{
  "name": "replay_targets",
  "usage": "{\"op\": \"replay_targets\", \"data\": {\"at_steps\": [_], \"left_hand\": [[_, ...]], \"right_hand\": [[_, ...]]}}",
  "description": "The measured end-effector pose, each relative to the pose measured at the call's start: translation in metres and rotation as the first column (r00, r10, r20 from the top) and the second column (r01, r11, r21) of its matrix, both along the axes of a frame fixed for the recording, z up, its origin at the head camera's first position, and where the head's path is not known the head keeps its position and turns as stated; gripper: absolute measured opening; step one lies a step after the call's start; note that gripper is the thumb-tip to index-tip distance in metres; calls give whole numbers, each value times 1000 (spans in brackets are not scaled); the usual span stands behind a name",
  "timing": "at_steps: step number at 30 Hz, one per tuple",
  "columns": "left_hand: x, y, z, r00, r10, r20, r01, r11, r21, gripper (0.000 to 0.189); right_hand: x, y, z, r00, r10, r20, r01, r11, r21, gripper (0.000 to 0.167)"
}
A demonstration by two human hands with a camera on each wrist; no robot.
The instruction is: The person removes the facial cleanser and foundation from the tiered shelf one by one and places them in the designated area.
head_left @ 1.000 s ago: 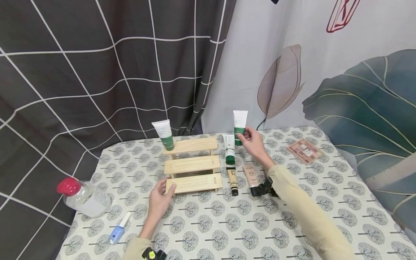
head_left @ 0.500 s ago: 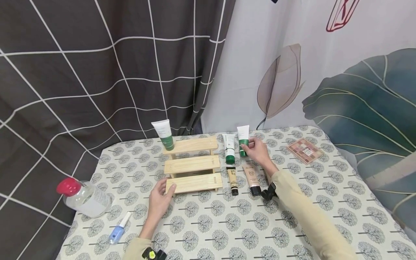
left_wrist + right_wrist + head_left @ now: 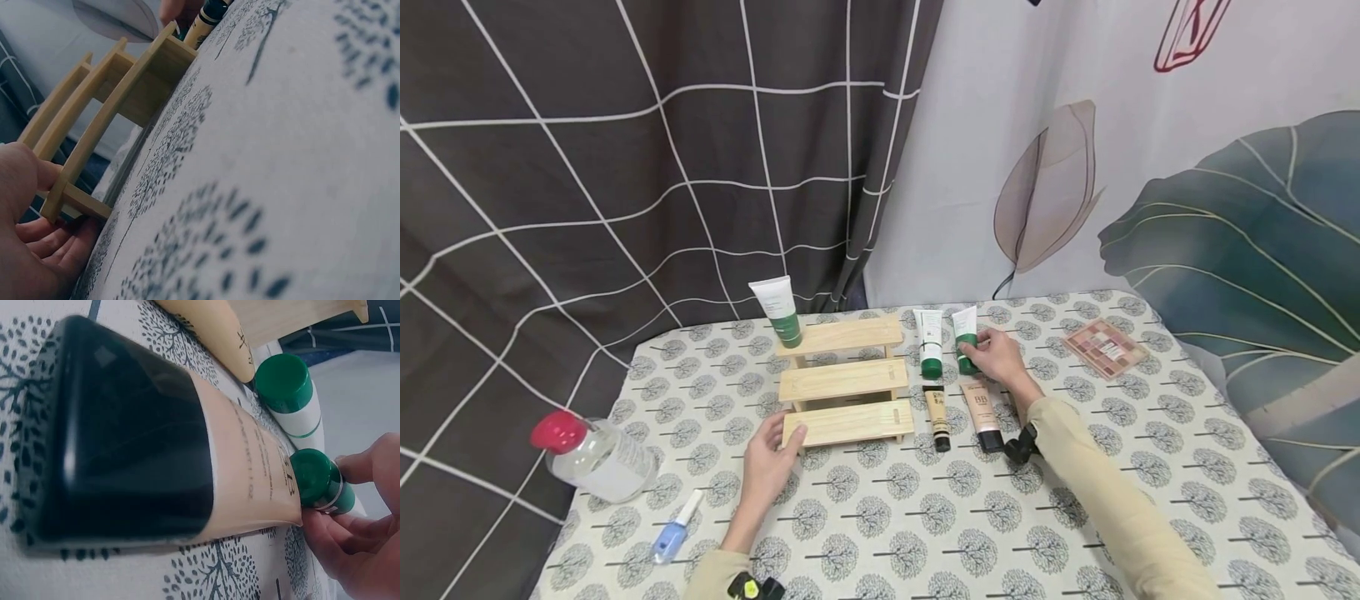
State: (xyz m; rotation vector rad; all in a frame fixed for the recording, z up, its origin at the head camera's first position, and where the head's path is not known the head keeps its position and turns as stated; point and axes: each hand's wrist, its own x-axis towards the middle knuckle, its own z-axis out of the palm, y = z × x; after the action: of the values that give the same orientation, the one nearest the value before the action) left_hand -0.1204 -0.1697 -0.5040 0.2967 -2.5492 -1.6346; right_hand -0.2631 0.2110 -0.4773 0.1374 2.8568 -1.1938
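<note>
My left hand grips the left end of the lowest step of a three-step wooden display rack. In the left wrist view, the thumb lies over the step with fingers beneath. My right hand holds a white and green squeeze tube by its green cap end, low at the tablecloth. Beside it lies a similar tube. Another white and green tube stands upright, leaning slightly, on the rack's top step at left. Close to the right wrist lies a BB cream tube with a black cap.
A small yellow tube lies between the rack and the BB cream. Farther right is an eyeshadow palette. A clear bottle with a red cap and a blue nail polish bottle are at left. Curtains hang behind the table.
My right hand has lowered the white and green tube from upright in the air down to the tablecloth, slightly to the right. The left hand and rack have stayed put.
</note>
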Motion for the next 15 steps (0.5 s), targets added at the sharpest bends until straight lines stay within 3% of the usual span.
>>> {"op": "replay_targets", "data": {"at_steps": [15], "left_hand": [[-2,0,-1,1000,5,3,-5,1000,5,55]], "right_hand": [[0,2,6,999,10,40,-12,998,54,52]]}}
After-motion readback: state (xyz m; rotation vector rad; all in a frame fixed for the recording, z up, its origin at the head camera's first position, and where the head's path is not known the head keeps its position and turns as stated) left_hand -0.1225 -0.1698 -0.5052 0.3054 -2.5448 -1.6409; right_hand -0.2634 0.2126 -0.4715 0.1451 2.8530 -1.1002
